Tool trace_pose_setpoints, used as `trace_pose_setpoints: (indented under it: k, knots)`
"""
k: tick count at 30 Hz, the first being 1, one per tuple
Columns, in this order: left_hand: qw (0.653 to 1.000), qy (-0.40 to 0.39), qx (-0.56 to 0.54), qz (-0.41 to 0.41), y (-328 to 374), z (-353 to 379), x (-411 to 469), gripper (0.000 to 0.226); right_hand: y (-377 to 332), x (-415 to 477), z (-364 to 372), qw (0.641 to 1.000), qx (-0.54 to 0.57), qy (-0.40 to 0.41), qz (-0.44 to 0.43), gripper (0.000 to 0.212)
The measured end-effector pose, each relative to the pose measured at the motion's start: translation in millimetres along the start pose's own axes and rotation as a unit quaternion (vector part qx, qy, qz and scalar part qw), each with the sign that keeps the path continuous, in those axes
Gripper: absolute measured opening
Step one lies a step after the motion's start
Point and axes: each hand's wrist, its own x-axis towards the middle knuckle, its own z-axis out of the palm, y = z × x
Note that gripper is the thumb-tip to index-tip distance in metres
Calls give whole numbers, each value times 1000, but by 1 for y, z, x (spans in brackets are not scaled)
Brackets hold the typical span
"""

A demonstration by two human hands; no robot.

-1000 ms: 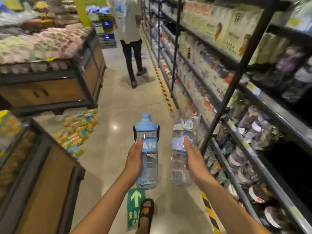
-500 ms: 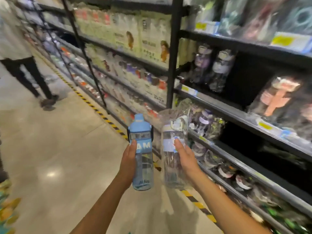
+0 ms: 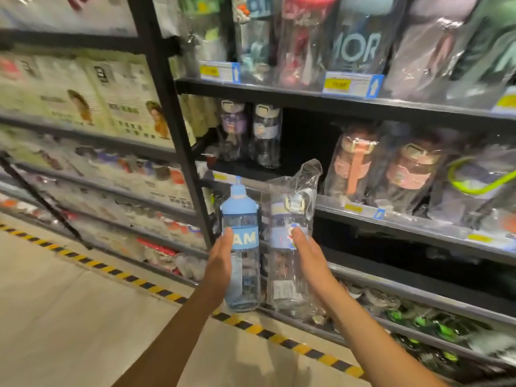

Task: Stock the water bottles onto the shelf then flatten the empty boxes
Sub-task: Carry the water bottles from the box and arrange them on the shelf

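While the person faces the rack, two bottles are held up just right of the black upright post. Beside its lower part, the left hand grips the blue-capped bottle upright, thumb laid across the blue band lettered "AM"; its other fingers are behind the bottle, out of sight. Right of that bottle and nearly touching it, the right hand grips the wrapped bottle, thumb on its front, the clear plastic bag sticking up crumpled above the cap. Both bottles hang in the air before the middle shelf, right of the post, not standing on it. On that shelf, close to the post, two shelved bottles stand far back with a dark gap beside them; farther right, pink-strapped bottles crowd the front edge. Higher, right of the post, bagged bottles stand above yellow price tags. Left of the post are pale cartons, blurred, their print unreadable. Below the post, yellow-and-black tape runs along the floor. The lowest shelves right of the post are dark, their goods hard to make out, and the held bottles cover part of the shelf edge behind them.
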Motion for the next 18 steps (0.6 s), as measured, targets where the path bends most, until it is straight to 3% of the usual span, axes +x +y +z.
trace_pose_setpoints:
  k: [5, 12, 18]
  knots:
    - [1000, -22, 0, 5, 9, 15, 25, 128, -4, 9, -7, 999, -11, 30, -5, 32]
    - [994, -98, 54, 10, 24, 0, 56, 109, -9, 23, 6, 997, 29, 71, -10, 41]
    - [987, -141, 75, 0, 40, -18, 88, 108, -12, 35, 34, 993, 81, 81, -4, 76]
